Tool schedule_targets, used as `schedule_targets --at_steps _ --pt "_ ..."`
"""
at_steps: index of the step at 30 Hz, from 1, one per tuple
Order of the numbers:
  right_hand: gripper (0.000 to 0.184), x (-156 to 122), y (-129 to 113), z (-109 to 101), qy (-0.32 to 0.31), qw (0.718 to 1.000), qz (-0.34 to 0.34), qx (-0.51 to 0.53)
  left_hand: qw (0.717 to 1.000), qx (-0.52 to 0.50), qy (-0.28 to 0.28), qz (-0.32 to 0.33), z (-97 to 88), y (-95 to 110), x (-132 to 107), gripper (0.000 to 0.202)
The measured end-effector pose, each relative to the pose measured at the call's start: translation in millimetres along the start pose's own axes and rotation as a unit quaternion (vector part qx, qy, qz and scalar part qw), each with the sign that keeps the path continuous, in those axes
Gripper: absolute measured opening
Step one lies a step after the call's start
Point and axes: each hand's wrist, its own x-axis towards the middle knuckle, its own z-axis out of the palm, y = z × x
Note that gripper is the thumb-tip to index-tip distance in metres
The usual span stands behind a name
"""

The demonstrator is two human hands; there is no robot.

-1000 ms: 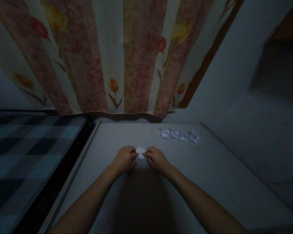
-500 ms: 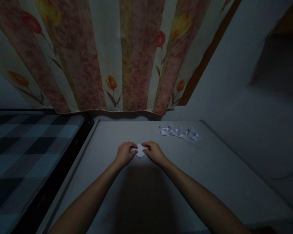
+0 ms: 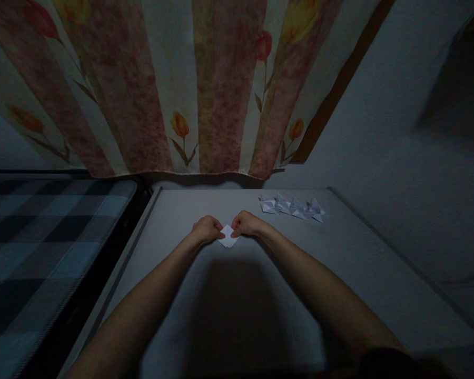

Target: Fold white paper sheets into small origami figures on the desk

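Note:
A small white folded paper piece [image 3: 228, 238] lies on the grey table [image 3: 339, 263] in the middle of the head view. My left hand [image 3: 206, 229] pinches its left corner with curled fingers. My right hand [image 3: 245, 224] pinches its right corner the same way. Both hands rest low on the table top, fingertips nearly meeting over the paper. A row of several finished white folded paper shapes [image 3: 292, 207] sits at the back right of the table, apart from my hands.
A flowered, striped curtain [image 3: 189, 84] hangs behind the table's far edge. A checked mattress or cover [image 3: 43, 231] lies to the left, past a dark gap. A plain wall rises on the right. The room is dim.
Both hands and the paper have shifted farther from me on the table, and the hands have drawn closer together over the paper. The row of folded shapes has not moved.

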Motion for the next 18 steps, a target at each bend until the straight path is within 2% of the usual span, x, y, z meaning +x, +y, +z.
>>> schedule_targets --at_steps 4,9,14,18 --pt "0.013 -10 5 3 0.009 0.999 -0.025 0.02 1.0 0.021 -0.017 -0.004 -1.7 0 -4 0.017" --pt "0.011 -21 11 9 0.044 0.994 -0.101 0.016 0.999 0.035 -0.019 0.013 -0.5 -1 -11 0.016" --pt "0.01 -34 12 15 0.092 0.978 -0.178 -0.056 0.991 0.077 0.0 0.106 -0.3 -3 -21 0.014" --pt "0.011 -46 10 18 0.128 0.958 -0.225 -0.12 0.981 0.116 -0.004 0.154 -1.9 0 -29 0.012"
